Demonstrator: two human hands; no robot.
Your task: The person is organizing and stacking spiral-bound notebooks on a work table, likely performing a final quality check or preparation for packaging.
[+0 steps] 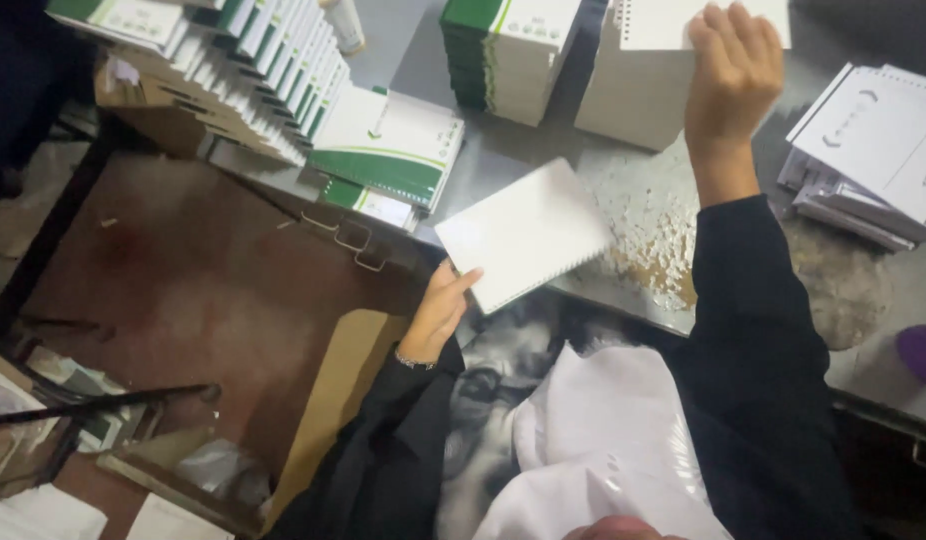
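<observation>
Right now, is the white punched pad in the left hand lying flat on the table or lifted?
Lifted. The white pad is tilted, its lower corner pinched by the left hand and jutting past the table edge.

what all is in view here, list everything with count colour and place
punched white sheet block: one, white, at the table's near edge, held at its corner
tall paper stack: one, white, far centre of the table
top sheet: one, white with punched edge, on the tall stack
green and white booklets: many, in rows and piles, far left
printed sheet pile: one, white and grey, right
paper punch scraps: many, white, scattered mid-table
table: one, grey metal
left hand: grip on the punched block's corner
right hand: resting on the top sheet
</observation>
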